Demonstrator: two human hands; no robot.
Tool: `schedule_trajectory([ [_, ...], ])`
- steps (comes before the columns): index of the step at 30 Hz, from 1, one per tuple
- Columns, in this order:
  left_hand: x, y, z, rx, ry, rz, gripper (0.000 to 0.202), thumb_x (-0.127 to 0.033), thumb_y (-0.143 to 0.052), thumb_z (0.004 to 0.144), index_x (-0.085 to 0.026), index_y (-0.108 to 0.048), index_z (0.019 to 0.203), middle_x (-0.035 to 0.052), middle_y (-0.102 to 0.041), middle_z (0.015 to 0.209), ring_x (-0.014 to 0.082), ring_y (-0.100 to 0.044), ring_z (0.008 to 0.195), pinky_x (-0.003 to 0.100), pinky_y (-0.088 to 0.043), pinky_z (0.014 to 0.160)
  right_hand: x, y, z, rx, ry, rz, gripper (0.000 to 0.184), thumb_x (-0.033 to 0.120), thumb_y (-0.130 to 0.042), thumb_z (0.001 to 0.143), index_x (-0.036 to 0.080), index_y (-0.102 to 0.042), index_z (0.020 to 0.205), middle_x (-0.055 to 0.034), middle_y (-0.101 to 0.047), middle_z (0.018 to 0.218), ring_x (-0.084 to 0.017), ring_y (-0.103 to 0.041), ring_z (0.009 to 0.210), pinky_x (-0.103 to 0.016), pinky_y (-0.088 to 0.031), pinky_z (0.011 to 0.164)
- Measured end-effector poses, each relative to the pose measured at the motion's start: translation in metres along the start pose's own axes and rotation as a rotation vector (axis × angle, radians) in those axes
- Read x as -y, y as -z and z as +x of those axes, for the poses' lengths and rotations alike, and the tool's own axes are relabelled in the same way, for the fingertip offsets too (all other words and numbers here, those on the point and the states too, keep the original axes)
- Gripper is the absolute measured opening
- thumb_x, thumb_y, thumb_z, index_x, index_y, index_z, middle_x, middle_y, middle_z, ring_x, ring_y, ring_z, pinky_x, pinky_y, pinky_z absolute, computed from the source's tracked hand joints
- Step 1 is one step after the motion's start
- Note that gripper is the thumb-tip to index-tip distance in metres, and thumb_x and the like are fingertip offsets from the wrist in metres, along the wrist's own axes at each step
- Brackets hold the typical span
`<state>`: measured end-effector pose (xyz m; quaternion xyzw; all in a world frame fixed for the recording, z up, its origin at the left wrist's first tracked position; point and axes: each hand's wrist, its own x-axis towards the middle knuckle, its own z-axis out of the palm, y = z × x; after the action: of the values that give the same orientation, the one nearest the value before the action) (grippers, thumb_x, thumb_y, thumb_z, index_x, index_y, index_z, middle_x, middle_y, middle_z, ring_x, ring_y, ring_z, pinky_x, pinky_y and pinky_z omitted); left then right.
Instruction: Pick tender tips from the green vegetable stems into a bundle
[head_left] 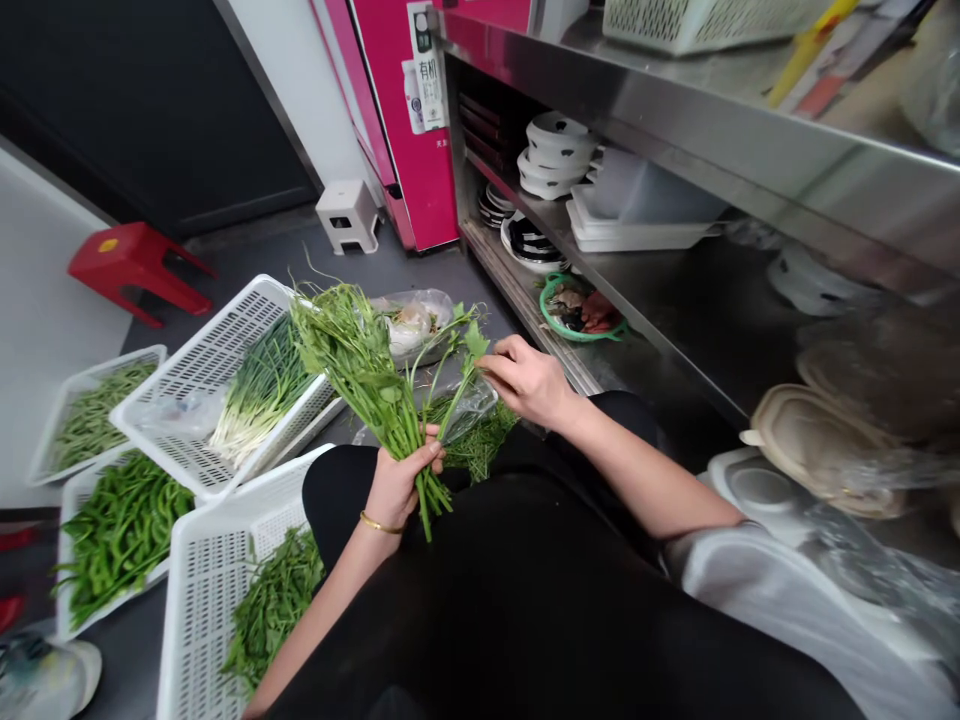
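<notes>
My left hand (397, 482), with a gold bangle on the wrist, is closed round the stems of a bunch of leafy green herbs (356, 365) held above my lap. My right hand (527, 380) pinches a leafy sprig (470, 347) at the right side of the bunch. Under the bunch, a clear plastic bag (465, 412) with more greens lies on the floor between my knees.
White perforated baskets stand at the left: one with scallions (259, 392), one with green peppers (120, 525), one with green beans (94, 415), one with loose greens (274, 600). A steel shelf (675, 330) with dishes and lids runs on the right. A red stool (135, 262) and a white stool (346, 215) stand behind.
</notes>
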<state>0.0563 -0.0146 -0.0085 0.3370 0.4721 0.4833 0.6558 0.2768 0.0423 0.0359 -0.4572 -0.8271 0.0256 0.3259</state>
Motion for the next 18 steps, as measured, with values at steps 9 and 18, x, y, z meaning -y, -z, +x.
schedule_trajectory([
  [9, -0.003, 0.003, -0.004, 0.142, 0.087, -0.127, 0.028, -0.014, -0.071, 0.063, -0.013, -0.059, 0.089, -0.0025, -0.055, 0.057, 0.0091, -0.051, 0.045, 0.022, -0.04, 0.045, -0.022, -0.011, 0.011, 0.09, 0.33, -0.205, 0.021, 0.021, -0.043, 0.087, 0.016, -0.063, 0.091, -0.0097, -0.058, 0.097, -0.018, -0.048, 0.084, -0.03, -0.037, 0.07],
  [18, -0.003, 0.013, 0.001, 0.176, 0.1, -0.055, 0.027, -0.014, -0.072, 0.063, -0.012, -0.062, 0.087, -0.001, -0.057, 0.06, 0.0064, -0.048, 0.043, 0.019, -0.035, 0.042, -0.018, -0.01, 0.011, -0.157, 0.038, 0.324, 0.009, 0.019, -0.048, 0.079, 0.017, -0.055, 0.074, -0.0072, -0.057, 0.082, -0.017, -0.051, 0.08, -0.033, -0.041, 0.072],
])
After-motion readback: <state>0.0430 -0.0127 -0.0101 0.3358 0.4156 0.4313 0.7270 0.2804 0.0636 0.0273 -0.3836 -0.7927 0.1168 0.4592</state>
